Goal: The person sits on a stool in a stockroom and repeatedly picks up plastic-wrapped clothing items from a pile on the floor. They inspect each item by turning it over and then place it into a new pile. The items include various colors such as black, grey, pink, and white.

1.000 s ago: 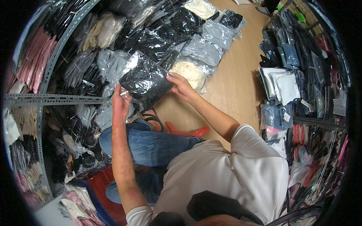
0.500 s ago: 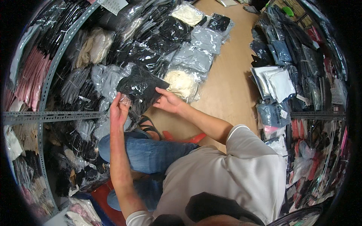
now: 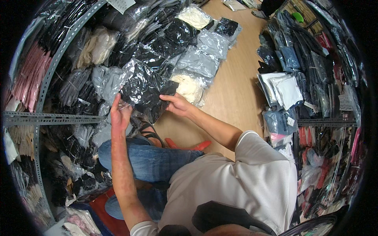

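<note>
Between my two hands is a black folded garment in a clear plastic bag (image 3: 142, 87), its shiny face tilted up toward me. My left hand (image 3: 121, 115) is closed on the bag's lower left corner, thumb and fingers pinching the plastic. At the right edge my right hand (image 3: 178, 104) grips the bag with its thumb on top; the other fingers are partly hidden beneath. Just beyond the right hand lies a cream garment in a clear bag (image 3: 186, 89). Grey bagged garments (image 3: 108, 80) lie to the left of the held one.
Bagged grey garments (image 3: 198, 62) and black ones (image 3: 181, 32) are spread over the wooden floor (image 3: 240, 78). A metal shelf rail (image 3: 59, 118) juts in from the left. Stacked white packages (image 3: 281, 90) stand at right. A red object (image 3: 199, 146) lies near my sandalled foot (image 3: 151, 135).
The bagged black garment has been tipped up and spread out, so more of its glossy face shows. Both hands keep their hold, with only small shifts.
</note>
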{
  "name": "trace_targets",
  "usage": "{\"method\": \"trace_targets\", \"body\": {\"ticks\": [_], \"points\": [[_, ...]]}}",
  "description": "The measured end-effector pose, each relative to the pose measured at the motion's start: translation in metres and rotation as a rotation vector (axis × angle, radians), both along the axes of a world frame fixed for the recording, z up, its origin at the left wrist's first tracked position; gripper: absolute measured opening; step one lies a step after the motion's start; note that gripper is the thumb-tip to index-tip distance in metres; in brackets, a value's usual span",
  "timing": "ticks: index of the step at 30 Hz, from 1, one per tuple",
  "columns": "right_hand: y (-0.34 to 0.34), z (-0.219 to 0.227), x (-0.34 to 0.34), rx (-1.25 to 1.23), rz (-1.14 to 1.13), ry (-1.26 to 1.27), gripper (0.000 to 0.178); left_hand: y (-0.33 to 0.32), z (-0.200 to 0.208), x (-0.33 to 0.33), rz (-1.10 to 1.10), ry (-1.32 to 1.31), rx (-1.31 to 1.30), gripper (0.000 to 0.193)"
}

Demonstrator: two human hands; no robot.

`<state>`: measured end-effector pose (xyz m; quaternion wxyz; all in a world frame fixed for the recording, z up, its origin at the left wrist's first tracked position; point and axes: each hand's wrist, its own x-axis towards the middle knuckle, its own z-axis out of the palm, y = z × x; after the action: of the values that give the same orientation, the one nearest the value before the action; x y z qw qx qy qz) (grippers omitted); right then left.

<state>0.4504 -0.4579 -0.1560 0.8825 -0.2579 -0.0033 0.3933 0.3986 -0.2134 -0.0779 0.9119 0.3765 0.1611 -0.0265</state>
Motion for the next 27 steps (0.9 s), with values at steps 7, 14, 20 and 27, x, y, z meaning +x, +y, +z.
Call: {"method": "trace_targets", "body": {"ticks": [7,14,20,27], "points": [[0.005,-0.007,-0.005,-0.072,0.006,0.004,0.035,0.013,-0.014,-0.004,0.083,0.119,0.164,0.037],[0.003,-0.015,-0.006,-0.155,-0.017,0.024,0.035,0.000,-0.001,-0.003,0.081,0.096,0.199,0.034],[-0.019,-0.022,0.008,-0.250,-0.238,-0.089,0.050,-0.003,-0.019,-0.003,-0.061,0.162,0.358,0.027],[-0.098,-0.015,0.050,-0.409,-0.406,-0.206,0.050,-0.022,-0.022,-0.007,-0.437,0.302,0.614,0.039]]}}
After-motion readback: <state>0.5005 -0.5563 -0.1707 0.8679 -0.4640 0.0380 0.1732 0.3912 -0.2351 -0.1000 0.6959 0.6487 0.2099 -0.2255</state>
